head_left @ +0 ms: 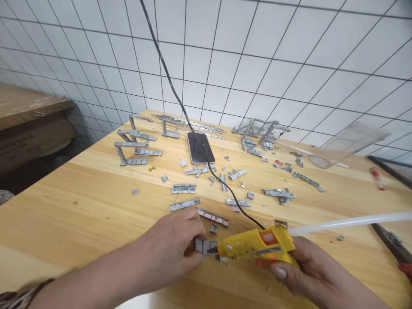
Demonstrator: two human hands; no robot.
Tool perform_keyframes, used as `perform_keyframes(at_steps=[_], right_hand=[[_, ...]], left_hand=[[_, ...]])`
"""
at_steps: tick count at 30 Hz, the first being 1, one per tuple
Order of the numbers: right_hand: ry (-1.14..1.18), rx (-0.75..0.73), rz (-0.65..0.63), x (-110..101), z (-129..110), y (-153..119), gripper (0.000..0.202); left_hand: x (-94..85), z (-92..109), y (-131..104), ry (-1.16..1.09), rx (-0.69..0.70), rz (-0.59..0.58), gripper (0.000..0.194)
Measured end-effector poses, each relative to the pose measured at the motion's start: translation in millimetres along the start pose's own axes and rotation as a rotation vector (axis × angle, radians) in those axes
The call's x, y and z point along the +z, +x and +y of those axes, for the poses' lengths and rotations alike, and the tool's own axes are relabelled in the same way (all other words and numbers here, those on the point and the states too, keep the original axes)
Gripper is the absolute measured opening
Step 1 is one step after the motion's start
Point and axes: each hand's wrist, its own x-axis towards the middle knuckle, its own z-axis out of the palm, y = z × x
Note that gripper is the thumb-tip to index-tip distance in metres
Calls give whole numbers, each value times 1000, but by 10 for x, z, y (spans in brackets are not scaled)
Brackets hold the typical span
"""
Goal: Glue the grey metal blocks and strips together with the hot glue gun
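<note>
A yellow hot glue gun (247, 244) lies in my right hand (312, 266), its fingers wrapped around the grip. A translucent glue stick (350, 222) juts from the back of the gun. The dark nozzle points left and meets a small grey strip piece (206, 246). My left hand (180, 240) pinches that piece between thumb and fingers at its left end; part of it is hidden by the fingers. Just beyond the hands lie a longer strip (212, 216) and a small grey bit (213, 228).
Small grey frames stand at the back left (131, 146) and back right (262, 135). A phone (200, 148) lies mid-table, crossed by the black cord (170, 75). A clear plastic cup (350, 143) lies at right, pliers (391, 246) nearer. Loose grey pieces are scattered about.
</note>
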Motion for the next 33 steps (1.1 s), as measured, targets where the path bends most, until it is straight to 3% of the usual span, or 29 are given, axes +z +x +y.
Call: perform_keyframes(at_steps=[8,16,21,24,30,33], right_hand=[[23,-32,4,12,-57,37,20],[6,-14,-9,25,-55,33,26],[-15,-51,50,19,-59,34,23],[-13,-59,7,1,-85,26,22],[53,108,128,46,-159,-10,34],[91,138,112,65,-188,-27,36]], left_hand=[[-11,6,0,36,-13,1,10],[-21,16,8,16,-26,-9,13],[-27,16,-13,17,-24,-19,13],[-28,16,-16,23,-32,-20,14],[-20,18,0,17,-24,-16,12],[-25,27,2,28,-28,-29,13]])
